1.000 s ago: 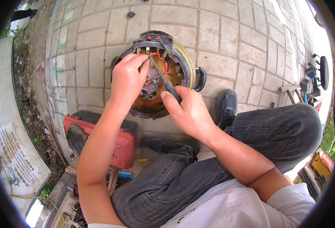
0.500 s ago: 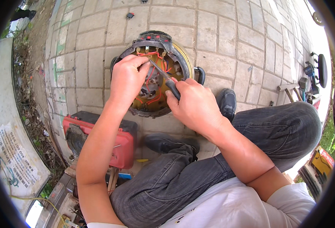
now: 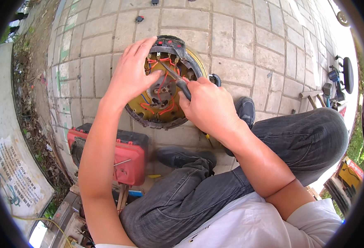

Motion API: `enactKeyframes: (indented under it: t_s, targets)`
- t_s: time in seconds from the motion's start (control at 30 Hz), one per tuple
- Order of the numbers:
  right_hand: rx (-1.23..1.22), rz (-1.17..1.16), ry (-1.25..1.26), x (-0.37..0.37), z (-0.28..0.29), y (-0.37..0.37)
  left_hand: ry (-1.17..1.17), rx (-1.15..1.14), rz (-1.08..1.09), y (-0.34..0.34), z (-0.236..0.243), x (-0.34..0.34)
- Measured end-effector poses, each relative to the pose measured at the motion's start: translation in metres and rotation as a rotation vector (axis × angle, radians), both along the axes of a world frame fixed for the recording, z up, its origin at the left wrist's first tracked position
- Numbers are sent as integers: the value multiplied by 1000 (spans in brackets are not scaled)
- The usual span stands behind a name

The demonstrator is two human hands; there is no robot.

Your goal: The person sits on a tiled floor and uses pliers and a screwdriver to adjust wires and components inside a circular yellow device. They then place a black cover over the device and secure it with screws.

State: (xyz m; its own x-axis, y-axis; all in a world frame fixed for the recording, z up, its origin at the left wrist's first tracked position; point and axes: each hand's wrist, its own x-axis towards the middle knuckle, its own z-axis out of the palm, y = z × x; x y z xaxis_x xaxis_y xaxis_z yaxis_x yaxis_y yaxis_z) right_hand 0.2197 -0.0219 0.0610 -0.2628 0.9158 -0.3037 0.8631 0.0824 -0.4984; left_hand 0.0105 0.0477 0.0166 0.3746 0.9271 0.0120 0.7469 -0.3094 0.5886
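Gripping tool handle (image 3: 182, 87), right hand (image 3: 210, 105) curled, left hand (image 3: 133, 76) spread over appliance rim (image 3: 149, 123)

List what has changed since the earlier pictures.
The left hand has opened from its pinch beside the tip of the dark-handled tool and moved up-left, spreading over the rim of the round housing. The right hand still grips the tool, tip inside the housing. The red case hasn't moved.

A: Any readable text?
B: Yep, pale board (image 3: 14, 138), far left: lines of dark printed characters plus a row of digits, running sideways
A: Anything else?
B: Red-and-yellow box (image 3: 350, 177), right edge: pale marks, too small to read; white shirt (image 3: 252, 225): few dark marks, can't tell if lettering
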Motion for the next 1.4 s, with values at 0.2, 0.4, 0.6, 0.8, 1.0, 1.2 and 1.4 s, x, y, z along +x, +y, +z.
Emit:
enactKeyframes:
  t_s: [0.2,0.4,0.6,0.8,1.0,1.2,1.4]
  targets:
    - [-25,-4,-3,1,2,2,-180,-192,30,8,-3,-7]
    - [-28,-8,12,4,1,2,-189,-231,28,12,-3,-8]
    - [13,-12,48,5,-2,1,-237,-236,20,12,-1,-9]
    - [-18,-5,56,6,2,3,-226,-220,23,12,-1,-6]
    - [-31,-18,63,8,1,5,-218,-261,23,13,1,-7]
    - [-81,-8,58,8,3,7,-211,-274,39,12,2,-5]
    - [-142,17,128,8,7,14,-181,-242,48,12,3,-1]
